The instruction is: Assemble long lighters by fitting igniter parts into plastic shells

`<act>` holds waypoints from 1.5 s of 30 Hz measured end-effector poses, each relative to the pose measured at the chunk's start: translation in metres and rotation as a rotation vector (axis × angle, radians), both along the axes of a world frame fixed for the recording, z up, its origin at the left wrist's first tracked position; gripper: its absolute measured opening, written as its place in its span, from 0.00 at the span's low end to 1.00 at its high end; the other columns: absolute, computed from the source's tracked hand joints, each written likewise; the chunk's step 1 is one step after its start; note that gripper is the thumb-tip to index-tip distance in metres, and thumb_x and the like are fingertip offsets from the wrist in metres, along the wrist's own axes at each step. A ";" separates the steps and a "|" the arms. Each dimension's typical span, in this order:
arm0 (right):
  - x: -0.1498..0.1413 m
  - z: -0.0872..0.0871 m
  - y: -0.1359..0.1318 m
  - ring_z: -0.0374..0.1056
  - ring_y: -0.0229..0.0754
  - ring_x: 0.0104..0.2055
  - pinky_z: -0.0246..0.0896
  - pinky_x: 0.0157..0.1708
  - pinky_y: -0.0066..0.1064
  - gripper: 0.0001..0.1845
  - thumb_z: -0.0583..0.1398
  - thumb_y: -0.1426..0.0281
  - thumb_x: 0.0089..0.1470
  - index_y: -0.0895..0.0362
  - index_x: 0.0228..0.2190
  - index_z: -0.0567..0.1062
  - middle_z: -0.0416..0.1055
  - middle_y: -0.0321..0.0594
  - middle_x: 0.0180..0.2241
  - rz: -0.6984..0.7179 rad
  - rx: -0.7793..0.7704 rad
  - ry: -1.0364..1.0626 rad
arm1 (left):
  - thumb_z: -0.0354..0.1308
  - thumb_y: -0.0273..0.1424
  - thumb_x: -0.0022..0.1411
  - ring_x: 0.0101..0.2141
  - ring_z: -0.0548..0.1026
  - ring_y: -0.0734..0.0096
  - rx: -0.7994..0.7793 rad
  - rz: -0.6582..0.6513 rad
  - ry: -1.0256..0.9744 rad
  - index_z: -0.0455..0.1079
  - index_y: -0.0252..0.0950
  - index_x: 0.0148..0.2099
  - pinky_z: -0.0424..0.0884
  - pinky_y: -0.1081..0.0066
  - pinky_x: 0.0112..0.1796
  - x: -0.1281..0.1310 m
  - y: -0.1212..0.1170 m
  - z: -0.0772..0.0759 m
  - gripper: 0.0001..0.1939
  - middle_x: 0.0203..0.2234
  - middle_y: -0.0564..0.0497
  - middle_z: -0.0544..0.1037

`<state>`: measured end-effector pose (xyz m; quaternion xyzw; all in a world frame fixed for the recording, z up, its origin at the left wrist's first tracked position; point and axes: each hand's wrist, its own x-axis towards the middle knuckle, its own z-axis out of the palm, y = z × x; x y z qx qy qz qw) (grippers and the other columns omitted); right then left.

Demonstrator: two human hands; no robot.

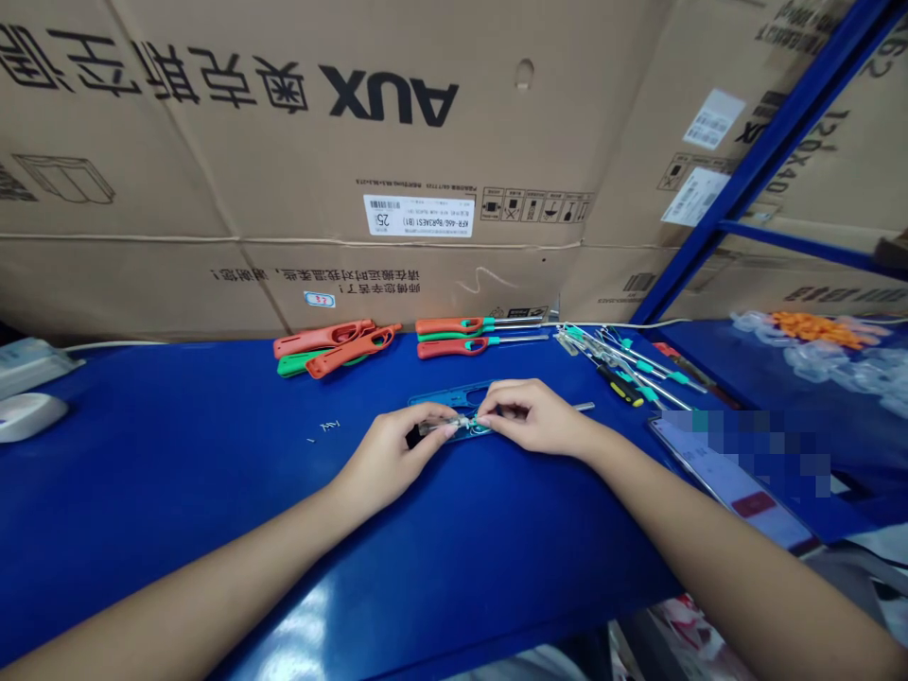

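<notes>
My left hand [397, 449] is closed around a small clear plastic lighter tank [436, 426] with a black end, pinched between thumb and fingers. My right hand [535, 416] pinches small green and white lighter internals [477, 425] right beside the tank's tip; the exact part is partly hidden by the fingers. Under and behind both hands lies a blue lighter casing half [444, 392]. A metal tube [585, 407] sticks out to the right from behind my right hand. Several tiny screws [327, 427] lie on the table left of my left hand.
Orange casing halves [323, 339] and a green one [294, 364] lie at the back, beside lighters with metal tubes [454, 348]. Right are more tube assemblies [649, 364], a screwdriver [620, 386], a phone [730, 478] and orange parts [815, 328]. Cardboard [298, 189] walls the back.
</notes>
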<state>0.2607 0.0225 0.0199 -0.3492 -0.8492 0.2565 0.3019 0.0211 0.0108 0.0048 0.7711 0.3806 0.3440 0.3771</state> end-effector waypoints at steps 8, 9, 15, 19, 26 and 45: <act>0.000 0.001 0.000 0.65 0.35 0.29 0.57 0.28 0.26 0.07 0.61 0.70 0.60 0.58 0.32 0.79 0.73 0.39 0.31 -0.011 -0.029 -0.012 | 0.58 0.38 0.67 0.40 0.80 0.64 0.000 0.007 -0.008 0.76 0.39 0.47 0.74 0.67 0.44 0.000 0.000 0.000 0.12 0.40 0.50 0.83; 0.001 0.001 0.000 0.65 0.36 0.29 0.57 0.28 0.27 0.07 0.61 0.70 0.61 0.58 0.32 0.79 0.73 0.40 0.31 -0.011 -0.031 -0.016 | 0.58 0.38 0.67 0.40 0.80 0.64 0.000 0.005 -0.009 0.76 0.39 0.47 0.74 0.67 0.44 0.000 0.000 0.000 0.12 0.40 0.50 0.83; 0.000 0.002 -0.001 0.65 0.36 0.29 0.57 0.28 0.27 0.08 0.60 0.69 0.61 0.58 0.33 0.79 0.73 0.40 0.31 -0.012 -0.031 -0.025 | 0.58 0.37 0.67 0.40 0.80 0.64 0.003 -0.004 -0.012 0.76 0.39 0.47 0.75 0.67 0.44 0.000 -0.001 0.001 0.11 0.40 0.51 0.84; 0.000 0.001 -0.001 0.65 0.36 0.29 0.57 0.28 0.27 0.08 0.60 0.69 0.61 0.58 0.32 0.79 0.73 0.40 0.31 -0.018 -0.039 -0.020 | 0.58 0.36 0.67 0.40 0.81 0.65 0.002 -0.003 -0.004 0.76 0.39 0.47 0.75 0.68 0.44 0.001 -0.001 0.001 0.10 0.40 0.51 0.84; 0.000 0.000 0.000 0.65 0.35 0.29 0.57 0.28 0.26 0.08 0.61 0.69 0.61 0.59 0.32 0.79 0.72 0.40 0.31 -0.011 -0.037 -0.015 | 0.58 0.36 0.67 0.41 0.81 0.65 -0.004 -0.008 -0.006 0.76 0.39 0.47 0.74 0.69 0.45 0.000 -0.001 0.002 0.10 0.40 0.51 0.84; -0.001 0.004 -0.001 0.67 0.37 0.30 0.60 0.31 0.28 0.09 0.59 0.69 0.62 0.58 0.34 0.79 0.74 0.41 0.32 0.018 0.000 -0.029 | 0.57 0.38 0.67 0.39 0.81 0.64 0.017 -0.010 0.008 0.77 0.40 0.47 0.75 0.68 0.43 0.001 0.000 0.001 0.12 0.40 0.51 0.84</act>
